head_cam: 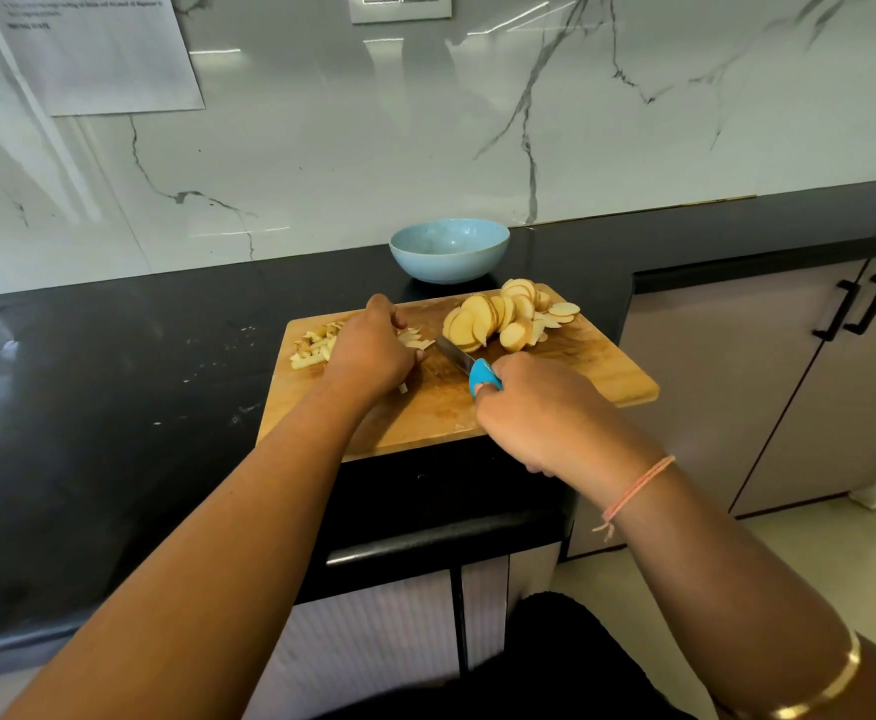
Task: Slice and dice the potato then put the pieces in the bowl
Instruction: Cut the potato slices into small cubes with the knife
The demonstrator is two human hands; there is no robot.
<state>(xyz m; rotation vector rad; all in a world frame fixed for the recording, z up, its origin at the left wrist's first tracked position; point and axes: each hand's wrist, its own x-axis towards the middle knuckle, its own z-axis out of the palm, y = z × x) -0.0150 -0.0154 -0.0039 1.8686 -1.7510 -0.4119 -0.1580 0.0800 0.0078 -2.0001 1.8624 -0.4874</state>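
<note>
Nearest to me, a gold bangle point(815, 693) sits on the right forearm and a pink thread point(633, 491) circles the wrist. Ahead of that, at the near edge of the cutting board point(581, 371), my right hand point(545, 413) is wrapped around the blue handle of the knife point(469, 367), whose blade points toward the board's middle with its tip low over the wood.

Just left of the blade, my left hand point(373, 350) is arched over the board, fingers curled down onto a few potato strips point(418, 339) and pinning them there. I cannot tell how many lie under the palm. On the board's left side, beyond that hand, lies a loose pile of small cut pieces point(314, 348).

At the board's far right corner a fanned heap of round potato slices point(498, 314) leans together, skin still on the edges.

Just past the board's far edge, on the black counter point(114, 356), stands the light blue bowl point(449, 249), with no potato that I can see inside it. Behind the board rises a white marble wall point(321, 148) with a printed sheet point(98, 54) stuck up on the left.
</note>
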